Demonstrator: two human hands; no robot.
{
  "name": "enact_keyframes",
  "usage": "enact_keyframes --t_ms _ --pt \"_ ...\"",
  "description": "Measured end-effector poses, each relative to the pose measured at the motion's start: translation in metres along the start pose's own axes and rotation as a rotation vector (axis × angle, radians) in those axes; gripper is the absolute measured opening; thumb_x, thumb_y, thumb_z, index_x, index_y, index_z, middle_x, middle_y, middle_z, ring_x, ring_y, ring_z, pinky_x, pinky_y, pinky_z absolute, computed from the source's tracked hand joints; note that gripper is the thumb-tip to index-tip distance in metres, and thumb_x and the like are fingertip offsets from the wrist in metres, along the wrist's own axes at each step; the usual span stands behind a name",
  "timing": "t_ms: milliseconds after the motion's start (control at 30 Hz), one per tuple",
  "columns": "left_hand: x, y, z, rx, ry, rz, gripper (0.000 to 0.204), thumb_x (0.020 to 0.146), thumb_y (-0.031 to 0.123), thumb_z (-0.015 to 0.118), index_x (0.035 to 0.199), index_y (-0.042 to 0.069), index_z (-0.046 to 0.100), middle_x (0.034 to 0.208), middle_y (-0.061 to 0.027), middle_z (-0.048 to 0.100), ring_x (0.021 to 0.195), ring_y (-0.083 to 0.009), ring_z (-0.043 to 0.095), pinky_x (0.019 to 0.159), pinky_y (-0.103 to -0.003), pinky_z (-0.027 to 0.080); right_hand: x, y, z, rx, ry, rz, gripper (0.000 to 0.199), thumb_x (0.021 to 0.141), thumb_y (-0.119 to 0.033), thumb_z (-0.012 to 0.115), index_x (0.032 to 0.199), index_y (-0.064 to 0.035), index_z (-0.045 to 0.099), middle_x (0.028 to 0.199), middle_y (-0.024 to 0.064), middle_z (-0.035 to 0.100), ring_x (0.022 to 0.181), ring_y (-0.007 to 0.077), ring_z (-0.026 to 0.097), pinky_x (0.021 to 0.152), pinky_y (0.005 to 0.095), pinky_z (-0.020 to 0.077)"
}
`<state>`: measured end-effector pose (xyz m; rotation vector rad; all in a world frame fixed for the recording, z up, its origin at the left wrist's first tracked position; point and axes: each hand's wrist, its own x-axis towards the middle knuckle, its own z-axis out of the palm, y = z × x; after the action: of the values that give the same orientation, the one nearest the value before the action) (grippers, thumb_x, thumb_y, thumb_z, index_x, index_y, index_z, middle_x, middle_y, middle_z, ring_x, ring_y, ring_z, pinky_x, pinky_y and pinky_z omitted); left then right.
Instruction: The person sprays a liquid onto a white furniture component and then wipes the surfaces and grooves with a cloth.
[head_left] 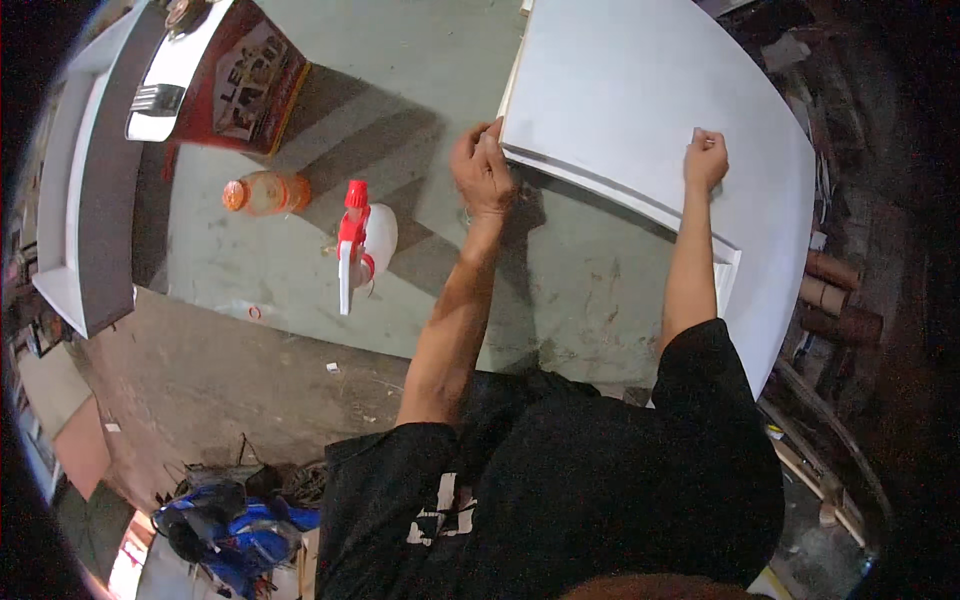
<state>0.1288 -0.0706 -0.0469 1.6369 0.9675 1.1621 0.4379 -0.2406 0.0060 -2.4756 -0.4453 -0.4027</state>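
Note:
A large white panel, with a lipped near edge, lies on the grey-green tabletop. My left hand is at its near left corner, fingers curled together against the side edge; whatever they pinch is hidden. Over the panel's right part is my right hand, closed with the fingertips pressed together. I cannot make out anything inside it. Left of my left arm stands a white spray bottle with a red and white trigger head. Beyond it is a small bottle of orange liquid with an orange cap.
A dark red metal can with a white top stands at the back left. Along the left side is a white boxy frame. A small red ring lies near the table edge. Brown rolls lie beyond the panel's right edge.

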Motion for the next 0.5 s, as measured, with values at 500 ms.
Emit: enact_keyframes --t_ms 500 --pt "0.011 -0.02 0.0 -0.027 -0.003 -0.033 0.05 0.107 0.041 0.043 0.119 0.0 0.07 0.119 -0.0157 0.061 0.102 -0.0275 0.062 0.086 -0.042 0.052 -0.086 -0.047 -0.024 0.328 -0.024 -0.065 0.008 0.089 -0.01 0.067 0.085 -0.0032 0.066 0.082 0.0133 0.069 0.08 0.0297 0.067 0.074 0.038 0.0526"
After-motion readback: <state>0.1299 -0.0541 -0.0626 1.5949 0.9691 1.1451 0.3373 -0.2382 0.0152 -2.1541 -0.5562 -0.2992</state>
